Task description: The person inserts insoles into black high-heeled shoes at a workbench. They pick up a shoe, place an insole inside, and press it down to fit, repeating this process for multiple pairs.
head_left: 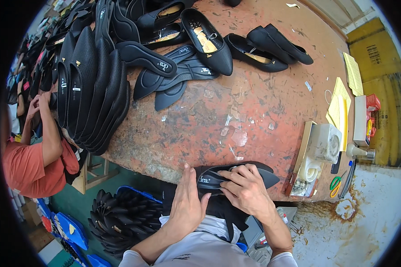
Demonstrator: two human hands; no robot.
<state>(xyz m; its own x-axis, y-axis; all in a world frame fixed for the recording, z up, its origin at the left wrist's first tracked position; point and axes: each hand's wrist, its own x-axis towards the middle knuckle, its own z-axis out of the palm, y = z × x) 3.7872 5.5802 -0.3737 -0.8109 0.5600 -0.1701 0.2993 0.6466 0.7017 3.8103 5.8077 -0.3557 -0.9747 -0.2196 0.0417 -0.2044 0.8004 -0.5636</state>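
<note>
A black pointed flat shoe point(267, 176) lies at the table's near edge, its toe to the right. Inside it a dark insole point(204, 180) with pale lettering shows at the heel end. My left hand point(186, 198) rests by the heel, fingers straight and thumb apart, gripping nothing. Over the middle of the shoe, my right hand point(248, 190) has its fingers bent into the opening, and its thumb is at the near side. That hand hides the front of the insole.
Stacked black shoes point(93, 89) stand at the left, with loose insoles point(178, 73) and finished flats point(207, 42) behind. At right are a white container point(325, 142) in a tray and green-orange scissors point(335, 186). A co-worker point(35, 151) is at left; a pile of black shoe parts point(120, 220) sits below.
</note>
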